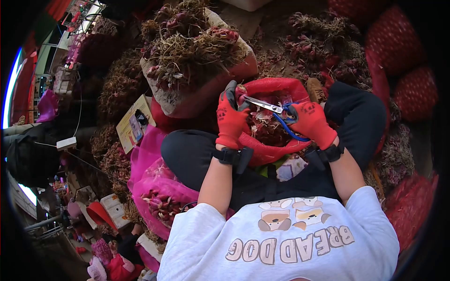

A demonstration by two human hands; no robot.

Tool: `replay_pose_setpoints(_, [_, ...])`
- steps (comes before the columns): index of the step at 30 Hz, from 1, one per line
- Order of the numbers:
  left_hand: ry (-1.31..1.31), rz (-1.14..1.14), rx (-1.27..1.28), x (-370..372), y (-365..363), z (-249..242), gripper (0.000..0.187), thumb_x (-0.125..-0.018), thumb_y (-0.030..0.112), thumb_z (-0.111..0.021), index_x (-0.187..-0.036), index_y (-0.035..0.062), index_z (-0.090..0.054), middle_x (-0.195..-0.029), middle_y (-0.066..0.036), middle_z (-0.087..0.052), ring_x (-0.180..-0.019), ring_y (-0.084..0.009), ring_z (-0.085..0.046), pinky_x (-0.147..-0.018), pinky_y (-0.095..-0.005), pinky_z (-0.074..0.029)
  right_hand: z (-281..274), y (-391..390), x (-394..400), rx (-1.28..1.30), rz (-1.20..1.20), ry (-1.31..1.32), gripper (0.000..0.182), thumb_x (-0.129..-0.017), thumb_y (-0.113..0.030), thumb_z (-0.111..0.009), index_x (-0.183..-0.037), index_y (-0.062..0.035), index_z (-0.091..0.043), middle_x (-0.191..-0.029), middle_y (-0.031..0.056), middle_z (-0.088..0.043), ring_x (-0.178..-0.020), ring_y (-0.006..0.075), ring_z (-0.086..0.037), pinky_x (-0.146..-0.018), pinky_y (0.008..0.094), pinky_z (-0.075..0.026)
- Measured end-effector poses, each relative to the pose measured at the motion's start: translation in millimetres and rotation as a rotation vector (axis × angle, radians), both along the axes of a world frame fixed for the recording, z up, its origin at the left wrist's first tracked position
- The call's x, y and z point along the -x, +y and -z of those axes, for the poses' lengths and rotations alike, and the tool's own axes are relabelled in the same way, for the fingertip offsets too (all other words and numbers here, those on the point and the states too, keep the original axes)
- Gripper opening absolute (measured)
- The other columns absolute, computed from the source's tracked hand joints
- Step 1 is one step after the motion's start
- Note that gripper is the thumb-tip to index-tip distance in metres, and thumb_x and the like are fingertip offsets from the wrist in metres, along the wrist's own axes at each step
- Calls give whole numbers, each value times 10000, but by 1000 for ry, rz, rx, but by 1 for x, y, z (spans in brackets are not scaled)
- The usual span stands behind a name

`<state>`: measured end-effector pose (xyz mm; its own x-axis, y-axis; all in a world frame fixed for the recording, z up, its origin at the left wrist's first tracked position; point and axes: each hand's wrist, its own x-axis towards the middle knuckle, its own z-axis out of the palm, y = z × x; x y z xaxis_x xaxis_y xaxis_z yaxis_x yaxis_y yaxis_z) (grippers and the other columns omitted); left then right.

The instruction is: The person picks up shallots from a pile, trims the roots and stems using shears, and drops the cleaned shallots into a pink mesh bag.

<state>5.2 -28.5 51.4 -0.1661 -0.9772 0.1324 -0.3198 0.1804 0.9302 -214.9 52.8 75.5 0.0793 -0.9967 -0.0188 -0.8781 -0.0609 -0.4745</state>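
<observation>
The person's 2 hands, both in red gloves with grey fingertips, work above an open red bag set between the bent legs. The right hand is closed on the blue handles of a pair of scissors, over the bag's right rim. The blades lie across the bag's mouth, pointing at its upper left edge. There the left hand pinches a red bulb between thumb and fingers (whether the blade tips touch it, I cannot tell). More bulbs and dry scraps lie inside the bag, below the scissors.

Beyond the left hand stands a pale block, its top covered by a heap of dried bunches reaching its far edge. A pink mesh bag holding bulbs lies beside the left knee. Near it, a dark phone-like object rests near the right edge of a yellowish board.
</observation>
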Motion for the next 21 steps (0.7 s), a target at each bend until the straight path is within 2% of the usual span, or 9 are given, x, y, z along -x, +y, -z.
replay_pose_setpoints(2, [-5, -17, 7, 4, 4, -6, 608, -722, -43, -670, -1294, 15, -471, -1155, -115, -518, -1099, -225, -531, -954, -308, -433, 5, -1, 1, -45, 0, 7, 272, -749, -377, -682, -849, -124, -668, -735, 97, -648, -719, 283, -636, -638, 387, -485])
replay_pose_setpoints(5, [5, 8, -19, 2, 3, 3, 610, -721, -24, -682, -1292, 11, -469, -1161, -107, -520, -1090, -225, -536, -946, -310, -436, 7, -2, 2, -118, 20, -26, 347, -736, -450, -663, -870, -131, -665, -777, 105, -652, -760, 282, -641, -669, 399, -491])
replay_pose_setpoints(7, [2, -14, -46, 2, 2, 6, 601, -723, -14, -691, -1284, 13, -476, -1178, -105, -521, -1099, -211, -531, -949, -307, -431, 2, -3, 0, -138, 23, -27, 353, -738, -457, -661, -872, -130, -676, -780, 109, -655, -761, 283, -643, -674, 398, -494])
replay_pose_setpoints(8, [0, -25, -59, 3, 2, 4, 597, -724, -10, -696, -1280, 14, -480, -1187, -104, -522, -1104, -204, -528, -951, -305, -428, 2, -2, -1, -104, 37, -50, 322, -740, -415, -673, -871, -120, -678, -764, 114, -652, -744, 291, -640, -664, 394, -491])
replay_pose_setpoints(10, [109, -43, -156, 4, 3, -2, 560, -747, -24, -674, -1273, 15, -484, -1108, -67, -548, -1001, -139, -539, -880, -260, -444, 3, 1, -5, -35, 63, -95, 263, -746, -333, -696, -868, -101, -683, -731, 125, -646, -709, 307, -635, -645, 386, -484])
replay_pose_setpoints(12, [180, -54, -207, 4, 3, -4, 536, -758, -37, -661, -1264, 16, -491, -1073, -47, -567, -947, -106, -547, -847, -238, -454, 1, 1, -10, -72, 80, -154, 261, -748, -327, -695, -862, -93, -684, -724, 135, -641, -708, 311, -635, -646, 385, -482])
replay_pose_setpoints(16, [316, -5, -202, 3, 4, 2, 513, -760, -54, -657, -1247, 9, -507, -1108, -48, -577, -965, -106, -548, -864, -238, -455, 21, 1, -15, -112, 94, -228, 259, -763, -321, -686, -850, -78, -687, -723, 159, -634, -709, 316, -633, -647, 383, -476])
replay_pose_setpoints(19, [349, 55, -230, 13, 15, 0, 495, -769, -61, -658, -1238, -2, -513, -1139, -55, -571, -1008, -107, -540, -885, -239, -450, 46, -9, -8, -95, 158, -153, 247, -786, -308, -672, -846, -69, -693, -728, 167, -634, -707, 320, -632, -639, 391, -466])
replay_pose_setpoints(21, [349, 51, -246, 20, 19, -10, 511, -776, -56, -674, -1253, -9, -496, -1142, -57, -567, -1035, -117, -532, -891, -249, -456, 44, -13, -3, -110, 162, -192, 328, -776, -389, -657, -884, -79, -674, -798, 158, -650, -771, 318, -633, -678, 407, -475])
